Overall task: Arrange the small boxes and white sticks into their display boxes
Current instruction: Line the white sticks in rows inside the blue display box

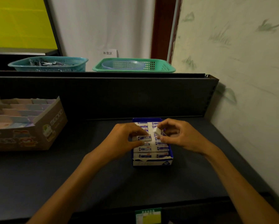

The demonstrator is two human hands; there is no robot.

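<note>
With one small box [142, 137] pinched in my left hand [125, 139] and another [157, 131] in my right hand [177, 136] above the nearly full blue display box [152, 160] on the shelf [71, 175], either could jam or tip its neighbours if tilted going in, and only the wall sign [107, 53] reading 补货区 is legible.

Single head-worn wide-angle view, looking forward and down, close over dark shelf [103, 175]; both forearms enter from bottom; wall fills upper frame.

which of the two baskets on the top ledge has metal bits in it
The teal basket on the left: silvery metal pieces lie inside. The green basket to its right holds a pale bluish bowl instead.
</note>
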